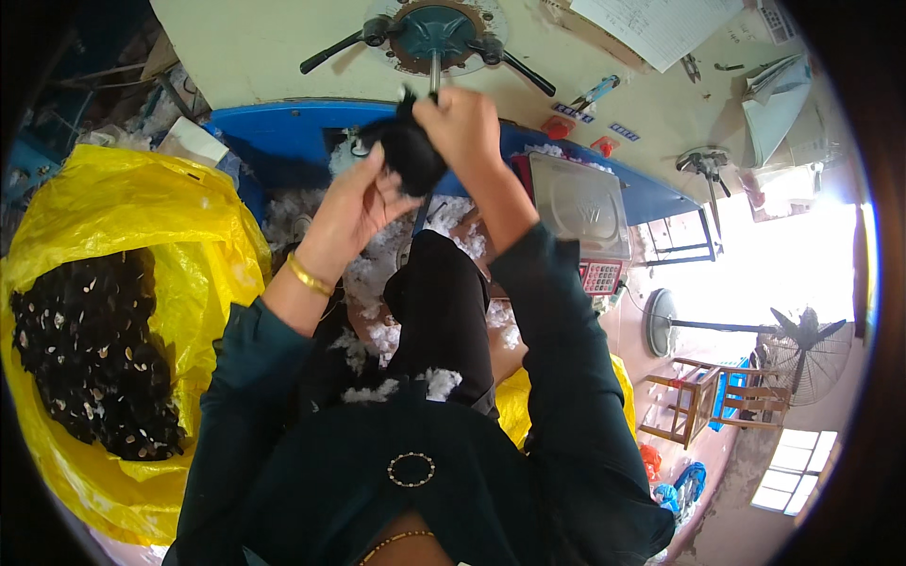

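Observation:
A small black plush piece (413,158) is held up at the end of a thin metal tube (435,72). The tube comes out of a dark green round fitting (436,34) with black-handled levers. Around the top of the piece, by the tube, the fingers of my right hand (464,124) are closed. My left hand (357,209) cups its lower left side, thumb and curled fingers against it. Motion blurs the piece a little, and its far side is hidden.
To my left a big yellow bag (142,193) stands open, holding many black pieces (90,349). A scale (580,203) sits at the right, below the bench's blue edge (283,123). White stuffing (377,274) lies around my legs. Farther right are a wooden chair (694,401) and a standing fan (802,354).

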A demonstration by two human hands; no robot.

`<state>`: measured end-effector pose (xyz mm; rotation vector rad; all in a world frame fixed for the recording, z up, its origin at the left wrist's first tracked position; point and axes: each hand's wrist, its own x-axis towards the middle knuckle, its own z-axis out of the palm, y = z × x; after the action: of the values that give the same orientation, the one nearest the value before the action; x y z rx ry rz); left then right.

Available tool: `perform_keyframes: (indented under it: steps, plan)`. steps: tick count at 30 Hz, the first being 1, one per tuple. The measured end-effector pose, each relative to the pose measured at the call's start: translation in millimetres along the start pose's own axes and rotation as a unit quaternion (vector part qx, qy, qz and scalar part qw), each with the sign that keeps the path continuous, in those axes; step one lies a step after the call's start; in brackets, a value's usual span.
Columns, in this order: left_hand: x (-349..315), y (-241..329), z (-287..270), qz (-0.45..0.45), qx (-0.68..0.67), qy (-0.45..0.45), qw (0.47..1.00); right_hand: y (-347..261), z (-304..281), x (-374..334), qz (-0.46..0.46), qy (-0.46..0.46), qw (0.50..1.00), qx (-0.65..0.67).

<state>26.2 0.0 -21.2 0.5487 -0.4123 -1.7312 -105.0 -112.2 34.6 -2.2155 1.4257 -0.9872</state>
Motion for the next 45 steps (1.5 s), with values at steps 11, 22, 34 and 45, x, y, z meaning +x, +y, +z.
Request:
perform_keyframes:
  steps: [11,22,34,45]
  plan:
    - [-3,-30,36,0.185,0.697,0.158,0.674,-7,10,12,0.019,0.018,0.997,-0.072]
    - [33,4,45,0.142,0.237,0.038,0.96,-4,8,32,0.024,-0.03,0.999,-0.037]
    - [-11,-16,6,0.015,-0.079,-0.029,0.996,19,10,-23,-0.05,0.045,0.979,0.195]
    - [35,-20,9,0.326,0.517,0.034,0.791,43,20,-5,-0.133,0.052,0.968,0.205]
